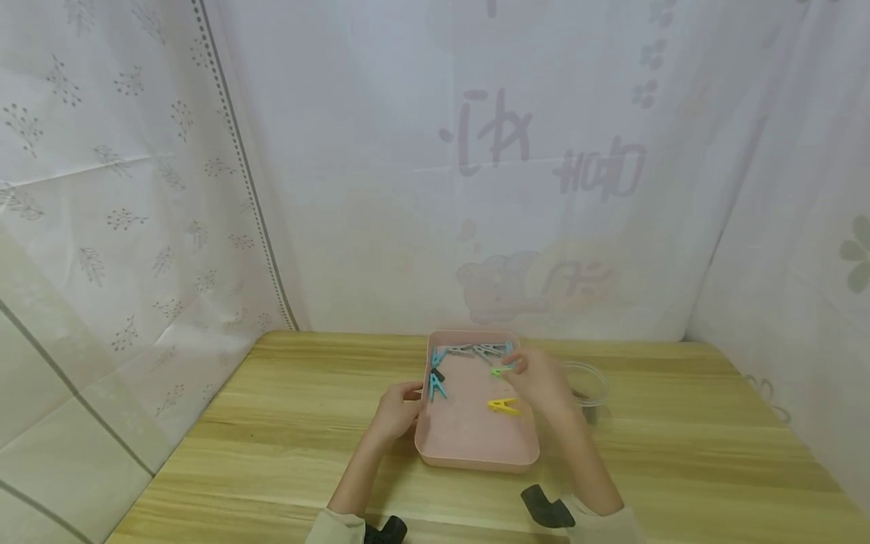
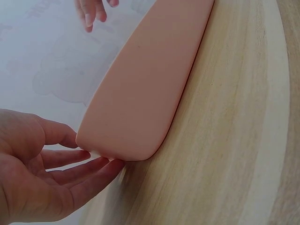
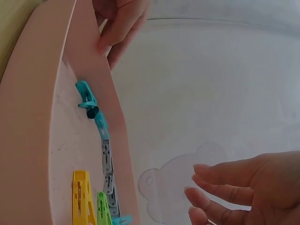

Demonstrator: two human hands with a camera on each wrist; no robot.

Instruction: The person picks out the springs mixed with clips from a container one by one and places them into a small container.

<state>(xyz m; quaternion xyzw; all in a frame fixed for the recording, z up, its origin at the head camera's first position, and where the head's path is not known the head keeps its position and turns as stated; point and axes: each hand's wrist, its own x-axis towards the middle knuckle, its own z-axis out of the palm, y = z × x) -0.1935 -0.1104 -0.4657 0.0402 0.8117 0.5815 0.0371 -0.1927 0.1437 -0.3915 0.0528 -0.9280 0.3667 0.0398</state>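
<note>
A pink tray lies on the wooden table. Inside it are a yellow clothespin, a green one, teal ones and grey ones along the far wall. My left hand rests straight fingers against the tray's outer left wall. Over the tray's right side, close to the green clothespin, hovers my right hand. In the right wrist view that hand has relaxed fingers and holds nothing; the yellow and green clothespins lie in the tray.
A clear round container stands just right of the tray, behind my right hand. White curtains close in the table at the back and on both sides. Black wrist mounts show at the near edge.
</note>
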